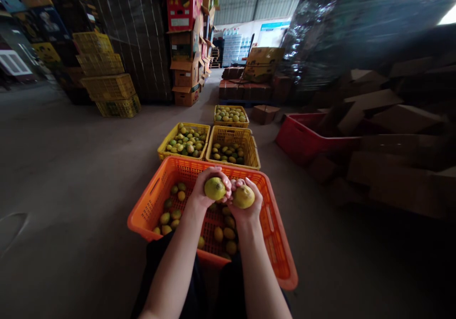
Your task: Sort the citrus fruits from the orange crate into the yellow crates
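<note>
Above the orange crate [276,233], my left hand [203,193] is wrapped round a green-yellow fruit [214,188]. Close beside it, my right hand [251,207] holds a yellower fruit [243,197] with its fingers curled round it. The fingers of both hands nearly meet between the two fruits. Several loose green and yellow fruits [165,218] lie in the bottom of the orange crate, some of them hidden under my forearms.
Beyond the orange crate stand a full yellow crate [162,151], a partly filled one [253,152] and a farther one [231,123], all holding fruit. A red crate [302,140] and cardboard [402,171] are at right. Stacked boxes [185,72] and yellow crates [109,88] stand behind.
</note>
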Available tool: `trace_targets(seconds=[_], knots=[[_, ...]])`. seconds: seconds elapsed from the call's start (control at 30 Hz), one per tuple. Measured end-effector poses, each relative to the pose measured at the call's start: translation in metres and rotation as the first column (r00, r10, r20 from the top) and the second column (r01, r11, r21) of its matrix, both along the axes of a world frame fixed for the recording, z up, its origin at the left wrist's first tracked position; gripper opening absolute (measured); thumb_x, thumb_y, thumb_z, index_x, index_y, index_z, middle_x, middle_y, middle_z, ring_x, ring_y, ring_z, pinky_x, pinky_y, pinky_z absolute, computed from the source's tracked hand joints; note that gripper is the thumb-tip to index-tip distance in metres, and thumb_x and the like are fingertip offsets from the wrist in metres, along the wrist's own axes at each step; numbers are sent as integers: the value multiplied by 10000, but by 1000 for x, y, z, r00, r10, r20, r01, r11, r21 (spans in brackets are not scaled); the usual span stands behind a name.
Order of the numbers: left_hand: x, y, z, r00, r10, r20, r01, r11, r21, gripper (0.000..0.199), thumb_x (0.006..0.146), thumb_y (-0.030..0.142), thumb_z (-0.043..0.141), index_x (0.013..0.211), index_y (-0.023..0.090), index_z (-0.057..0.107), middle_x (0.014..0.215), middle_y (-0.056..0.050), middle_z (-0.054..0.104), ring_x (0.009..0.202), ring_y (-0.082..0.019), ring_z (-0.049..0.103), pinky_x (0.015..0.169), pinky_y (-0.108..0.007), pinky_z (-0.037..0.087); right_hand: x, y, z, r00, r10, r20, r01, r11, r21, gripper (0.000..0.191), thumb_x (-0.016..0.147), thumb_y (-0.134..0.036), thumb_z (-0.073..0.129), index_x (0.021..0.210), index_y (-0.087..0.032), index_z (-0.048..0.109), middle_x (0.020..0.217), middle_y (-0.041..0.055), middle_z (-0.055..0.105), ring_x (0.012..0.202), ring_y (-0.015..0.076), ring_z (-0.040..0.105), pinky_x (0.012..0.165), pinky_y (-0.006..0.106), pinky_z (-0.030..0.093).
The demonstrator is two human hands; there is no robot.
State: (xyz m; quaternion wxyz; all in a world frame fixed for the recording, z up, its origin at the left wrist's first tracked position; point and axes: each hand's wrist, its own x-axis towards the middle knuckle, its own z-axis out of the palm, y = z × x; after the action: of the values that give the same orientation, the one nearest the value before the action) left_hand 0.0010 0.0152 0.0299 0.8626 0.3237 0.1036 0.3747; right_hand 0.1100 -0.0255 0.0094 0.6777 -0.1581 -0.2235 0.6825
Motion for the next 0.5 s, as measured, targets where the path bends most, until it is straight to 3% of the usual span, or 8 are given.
trace_targets(seconds=[0.27,0.37,0.5], knots=[[-1,1,0,1000,-17,8,17,1000,1,371,757,278,398,488,92,574,445,-53,528,369,-144,523,279,-205,352,-1,0,0,1000,0,-5,0,1000,1,193,660,-304,573,543,-151,580,519,-10,569,383,116,525,308,208,404],[1,2,1,998,49,34,-43,988,-148,324,764,258,412,554,92,595,502,-51,569,406,-135,540,305,-200,389,0,3,-3,997,1,-80,-9,995,-97,203,695,-326,550,590,-156,586,551,-2,595,408,107,530,330,199,414],[7,6,0,954,264,146,-178,883,-435,258,783,234,415,820,120,643,791,-65,656,676,-136,628,533,-199,514,-1,9,-5,973,-111,-202,65,973,-220,211,750,-310,511,831,-155,629,747,40,672,597,126,612,486,213,505]])
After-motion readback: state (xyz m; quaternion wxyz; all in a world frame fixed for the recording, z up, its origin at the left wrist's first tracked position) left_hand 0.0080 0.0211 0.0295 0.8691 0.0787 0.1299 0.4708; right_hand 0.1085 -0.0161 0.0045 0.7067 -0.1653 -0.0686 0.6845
